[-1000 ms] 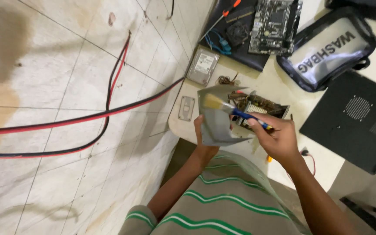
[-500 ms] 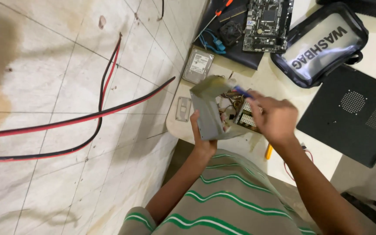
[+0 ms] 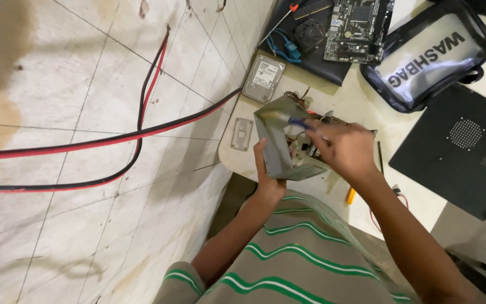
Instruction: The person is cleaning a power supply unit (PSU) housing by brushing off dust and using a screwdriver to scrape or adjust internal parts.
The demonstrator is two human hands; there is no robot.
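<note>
My left hand (image 3: 267,174) grips the near side of an open grey metal power supply box (image 3: 277,139) and holds it tilted over the table edge. Wires and parts show inside the box. My right hand (image 3: 341,149) is closed around a blue-handled brush (image 3: 295,122), whose tip points into the box's upper left. The hand is blurred and hides the inner right part of the box.
On the cream table (image 3: 361,101) lie a hard drive (image 3: 264,77), a small grey plate (image 3: 242,134), a motherboard (image 3: 359,29) on a dark mat, a clear zip bag (image 3: 428,59), a black case panel (image 3: 459,149) and an orange-handled tool (image 3: 350,195). Red and black cables (image 3: 142,132) cross the tiled floor.
My right hand has moved left and deeper over the box with the brush. The box has tipped a little, and the view has shifted slightly.
</note>
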